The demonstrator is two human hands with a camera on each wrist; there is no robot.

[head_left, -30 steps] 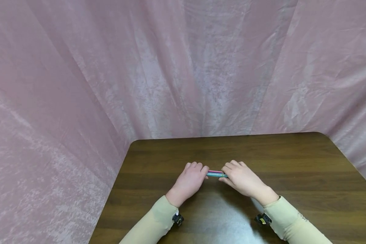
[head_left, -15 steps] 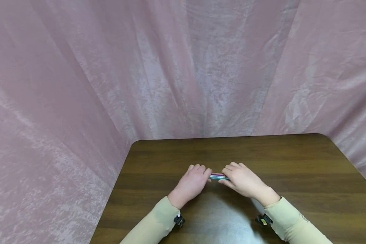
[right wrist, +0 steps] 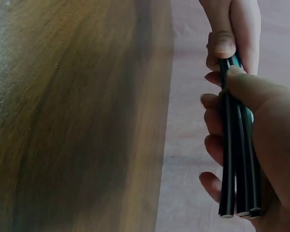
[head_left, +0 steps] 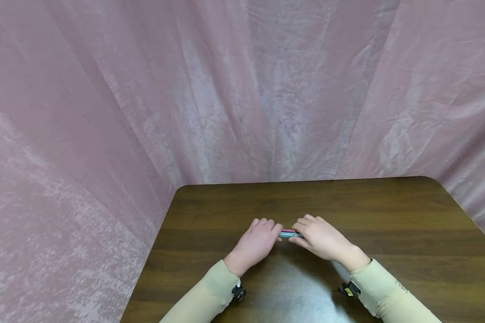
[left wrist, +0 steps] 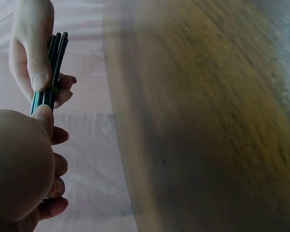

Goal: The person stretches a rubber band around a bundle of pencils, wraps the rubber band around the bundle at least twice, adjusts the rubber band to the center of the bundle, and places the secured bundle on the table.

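Between the two hands runs a bundle of pencils (head_left: pixel 288 233), with pink and teal-blue sides showing in the head view. My left hand (head_left: pixel 255 241) grips one end, its thumb pressed along the bundle in the left wrist view. My right hand (head_left: pixel 322 237) holds the other part, thumb on top and fingers curled beneath. The pencils' dark lengths (right wrist: pixel 239 159) stick out past the right palm in the right wrist view, their flat ends slightly spread. A thin band (right wrist: pixel 223 92) appears to circle them near the right thumb. The left palm hides the far end.
A brown wood-grain table (head_left: pixel 210 202) with rounded far corners lies under the hands. Pink velvet curtain (head_left: pixel 242 89) hangs behind it and along the left side. Small black wrist cameras sit on the left cuff (head_left: pixel 238 292) and the right cuff (head_left: pixel 349 289).
My left hand has shifted slightly right, toward the right hand, so less of the pencils shows between them. The right hand stays nearly in place, still holding the bundle.
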